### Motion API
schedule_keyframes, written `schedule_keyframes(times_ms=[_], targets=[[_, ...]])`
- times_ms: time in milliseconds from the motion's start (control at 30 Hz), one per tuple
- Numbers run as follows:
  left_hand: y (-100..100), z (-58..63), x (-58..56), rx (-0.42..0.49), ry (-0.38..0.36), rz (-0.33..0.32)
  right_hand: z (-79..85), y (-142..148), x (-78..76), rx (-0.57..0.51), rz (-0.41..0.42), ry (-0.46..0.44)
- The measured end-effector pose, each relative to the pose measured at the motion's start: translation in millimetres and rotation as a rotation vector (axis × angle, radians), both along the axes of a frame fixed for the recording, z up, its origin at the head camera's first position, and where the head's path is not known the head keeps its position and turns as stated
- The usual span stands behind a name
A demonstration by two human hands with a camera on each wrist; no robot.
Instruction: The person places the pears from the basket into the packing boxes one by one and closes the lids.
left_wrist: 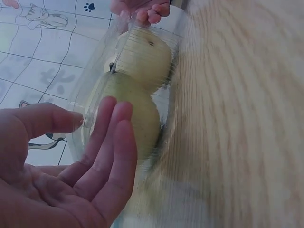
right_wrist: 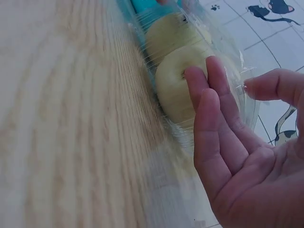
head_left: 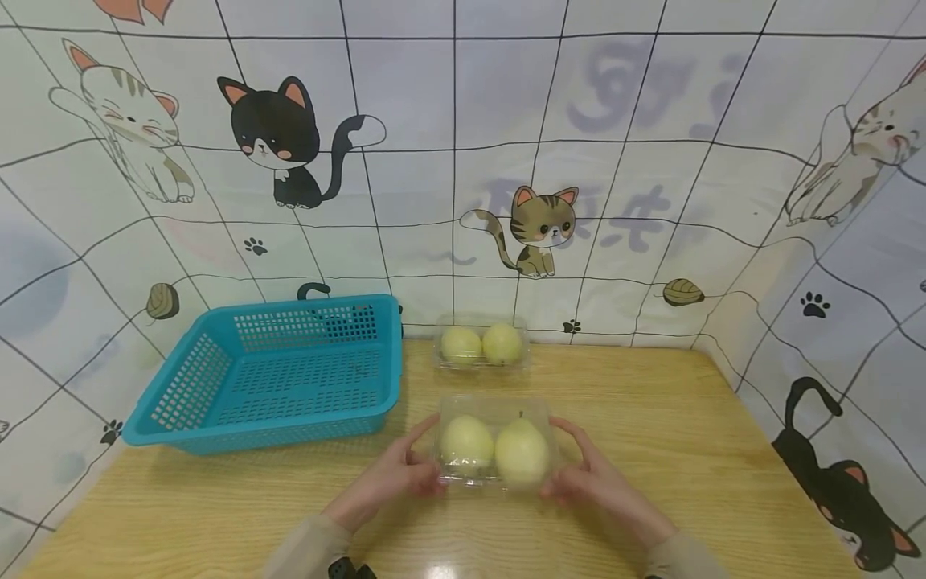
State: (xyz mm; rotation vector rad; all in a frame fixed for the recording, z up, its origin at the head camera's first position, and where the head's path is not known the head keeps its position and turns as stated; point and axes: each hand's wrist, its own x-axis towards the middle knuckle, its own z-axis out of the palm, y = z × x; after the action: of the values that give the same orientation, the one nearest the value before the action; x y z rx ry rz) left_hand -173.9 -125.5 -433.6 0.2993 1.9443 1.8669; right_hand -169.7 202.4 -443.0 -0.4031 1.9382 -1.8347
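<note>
A clear plastic clamshell box (head_left: 486,404) is in front of me over the table, with two pale yellow-green pears in it. The left pear (head_left: 466,444) and the right pear (head_left: 522,453) sit side by side; a short stem tops the right one. My left hand (head_left: 391,478) grips the box at its left end, thumb and fingertips at the edge in the left wrist view. At the opposite end my right hand (head_left: 600,482) pinches the edge between thumb (right_wrist: 270,87) and fingers. The box's underside is close over the wood.
Behind it, against the wall cloth, stands a second clear box (head_left: 481,320) with two similar pears. A blue-green plastic basket (head_left: 271,438) with nothing in it is at the left back of the wooden table (head_left: 651,418). Cat-printed cloth (head_left: 419,96) encloses the back and sides.
</note>
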Motion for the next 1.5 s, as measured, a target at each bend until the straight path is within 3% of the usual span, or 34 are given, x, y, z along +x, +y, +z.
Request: schedule_keyframes(times_ms=[200,400,867,1167,1500], targets=[[6,-3.6,-11.3,-0.025,0.008,0.046,-3.8,0,-15.4,0.025,-0.064,-0.056],[7,-6.0,-19.6,-0.024,0.028,0.054,-5.1,0,-23.8,0.031,-0.071,-0.058],[9,0.1,-20.0,0.014,0.024,0.053,-2.1,3,-30.9,0.029,-0.020,-0.071],[12,-1.3,-23.0,0.008,-0.038,0.089,1.2,4,-34.1,0.072,-0.021,-0.142],[13,-9.2,-26.1,0.096,-0.122,0.036,2.8,3,-33.4,0.085,-0.024,-0.165]])
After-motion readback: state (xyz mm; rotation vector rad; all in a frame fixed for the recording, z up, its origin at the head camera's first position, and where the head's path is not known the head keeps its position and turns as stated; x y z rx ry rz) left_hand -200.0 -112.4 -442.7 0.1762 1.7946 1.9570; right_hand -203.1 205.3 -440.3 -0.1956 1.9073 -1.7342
